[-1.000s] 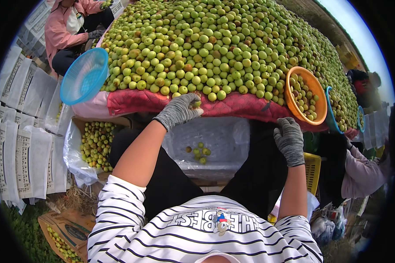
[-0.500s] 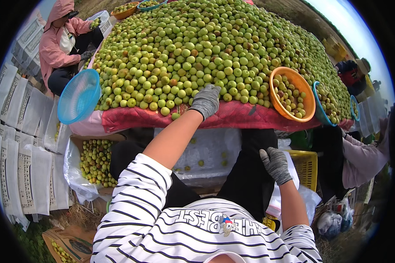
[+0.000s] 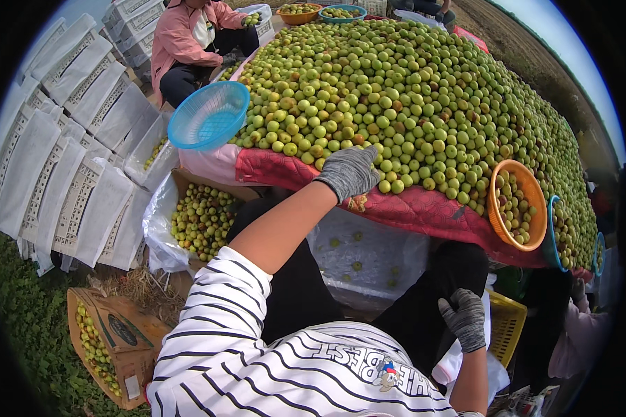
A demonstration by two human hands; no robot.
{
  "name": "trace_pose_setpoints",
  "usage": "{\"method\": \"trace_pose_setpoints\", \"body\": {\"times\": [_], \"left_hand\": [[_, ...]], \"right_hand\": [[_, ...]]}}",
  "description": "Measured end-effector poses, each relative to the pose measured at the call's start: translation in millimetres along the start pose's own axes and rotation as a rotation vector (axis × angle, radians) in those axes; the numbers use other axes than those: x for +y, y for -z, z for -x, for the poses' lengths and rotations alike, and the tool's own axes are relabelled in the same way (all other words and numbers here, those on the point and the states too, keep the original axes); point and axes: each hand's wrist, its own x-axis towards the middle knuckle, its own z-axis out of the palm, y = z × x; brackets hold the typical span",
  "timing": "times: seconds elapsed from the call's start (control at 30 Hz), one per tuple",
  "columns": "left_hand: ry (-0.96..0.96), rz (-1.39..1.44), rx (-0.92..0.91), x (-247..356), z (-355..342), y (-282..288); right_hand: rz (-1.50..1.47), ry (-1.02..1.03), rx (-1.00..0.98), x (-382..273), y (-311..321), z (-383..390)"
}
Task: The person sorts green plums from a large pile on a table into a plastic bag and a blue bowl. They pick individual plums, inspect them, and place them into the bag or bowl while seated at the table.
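Note:
A wide heap of small round green fruits (image 3: 396,104), jujube-like with some browned, covers the raised table. My left hand (image 3: 351,172), in a grey knit glove, reaches to the heap's near edge above the red cloth (image 3: 438,215). Its back faces up and its fingertips touch or nearly touch the fruits; whether a fruit is under them is hidden. My right hand (image 3: 464,321), gloved alike, hovers by my right thigh with thumb and fingers apart, loosely bent. Nothing shows in it.
A blue basket (image 3: 210,117) sits at the table's left corner, an orange basket (image 3: 518,205) of browned fruits at the right. Below are a lined box (image 3: 161,222) of fruits, a plastic-lined bin (image 3: 368,260) and a yellow crate (image 3: 506,326). A person in pink (image 3: 184,42) sits far left.
The whole view has swung left, so the table and baskets appear further right. My left hand stays by the near edge, seemingly further left along it. My right hand has stayed by the thigh.

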Motion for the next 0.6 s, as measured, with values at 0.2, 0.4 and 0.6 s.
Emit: {"method": "trace_pose_setpoints", "body": {"times": [0.2, 0.4, 0.6], "left_hand": [[0.535, -0.397, 0.04, -162, 123, 104], [0.375, 0.07, 0.073, -138, 89, 94], [0.078, 0.096, -0.239, -52, 19, -23]], "right_hand": [[-0.495, 0.065, 0.196, -23, 18, -45], [-0.471, 0.135, 0.032, -50, -14, -128], [-0.413, 0.027, -0.014, -60, -90, -213]]}}
